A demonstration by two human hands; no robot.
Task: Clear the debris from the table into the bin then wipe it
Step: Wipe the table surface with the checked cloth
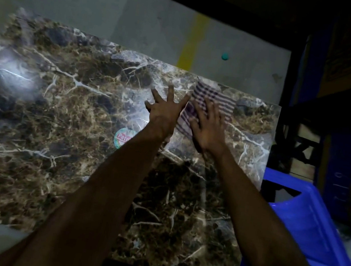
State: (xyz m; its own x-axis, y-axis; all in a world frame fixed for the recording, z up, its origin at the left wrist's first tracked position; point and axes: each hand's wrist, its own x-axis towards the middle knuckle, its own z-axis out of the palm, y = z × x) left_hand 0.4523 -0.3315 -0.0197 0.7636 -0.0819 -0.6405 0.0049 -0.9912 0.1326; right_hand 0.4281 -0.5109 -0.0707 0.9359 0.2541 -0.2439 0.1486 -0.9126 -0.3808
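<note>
Right hand (206,126) flat, fingers straight, presses striped checked cloth (212,102) on brown marble-pattern table (54,123). Left hand (164,112) splayed beside it, holding nothing.

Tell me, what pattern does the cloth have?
The cloth has dark and light stripes, seen in the head view under the right hand.

cloth (213,99) lies on the table (56,112) at its far right; bin (307,229) stands right of it.
</note>
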